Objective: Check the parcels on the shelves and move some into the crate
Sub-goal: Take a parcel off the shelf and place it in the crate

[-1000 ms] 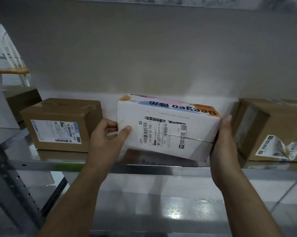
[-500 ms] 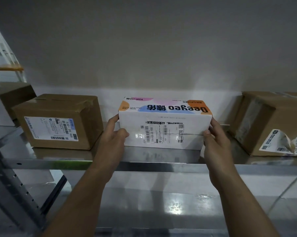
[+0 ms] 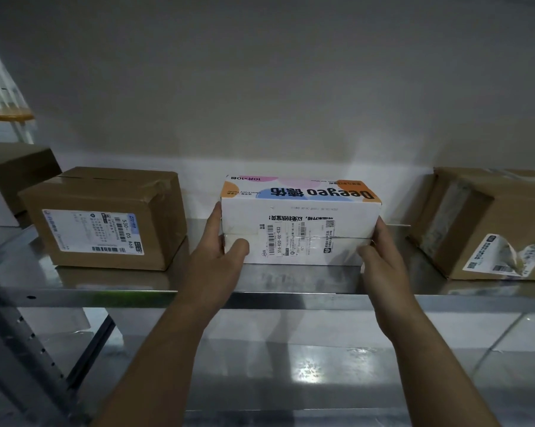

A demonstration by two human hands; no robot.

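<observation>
White parcel (image 3: 300,229) is sitting flat on the metal shelf (image 3: 290,285), midway along it and just behind the front edge, label facing forward. Left hand (image 3: 220,263) and right hand (image 3: 383,260) are clasping its two ends, thumbs pressing the front face; each grip is holding the parcel. Brown box (image 3: 106,220) is standing toward the shelf's left end, taped box (image 3: 491,229) toward its right end.
</observation>
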